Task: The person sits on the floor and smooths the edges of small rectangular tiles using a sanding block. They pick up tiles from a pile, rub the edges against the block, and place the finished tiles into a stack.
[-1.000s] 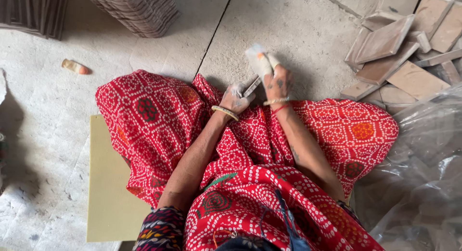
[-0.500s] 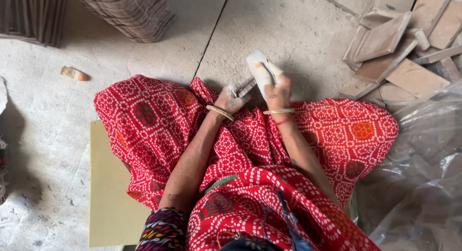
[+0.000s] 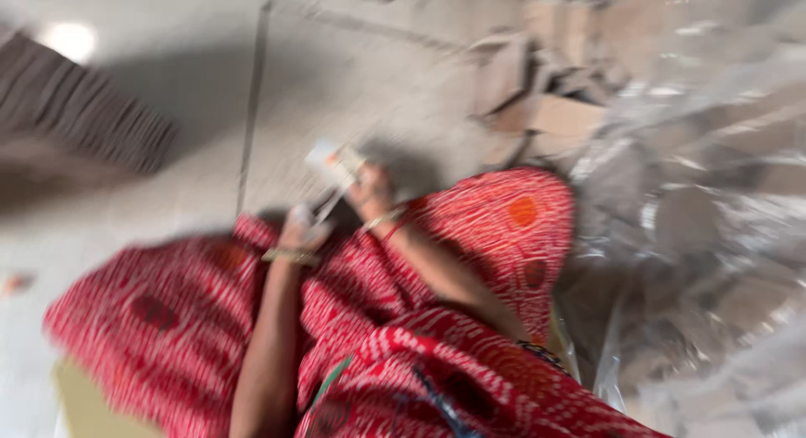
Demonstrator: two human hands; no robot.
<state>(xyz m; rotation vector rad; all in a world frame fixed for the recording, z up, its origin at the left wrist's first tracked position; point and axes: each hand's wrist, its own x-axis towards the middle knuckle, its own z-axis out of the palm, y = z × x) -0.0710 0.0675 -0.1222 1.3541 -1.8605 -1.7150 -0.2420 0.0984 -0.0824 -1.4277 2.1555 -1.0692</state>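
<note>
White small block (image 3: 334,163) gripped by the right hand (image 3: 369,190); left hand (image 3: 304,228) grips a thin tool, blurred.

A small pale rectangular piece (image 3: 334,163), blurred, is held tilted above the red patterned lap. A thin grey tool (image 3: 323,210) slants just beneath it.

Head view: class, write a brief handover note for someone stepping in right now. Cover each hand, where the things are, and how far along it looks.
The picture is motion-blurred, so details are uncertain.
Right hand: raised over the lap, grip on a small white flat piece.
Left hand: just below it, apparently holding a thin tool against that piece.
Nearby: cardboard pieces on the concrete floor ahead-right, clear plastic sheeting to the right.
Progress: piece in hand; what is done or left cannot be told.
</note>
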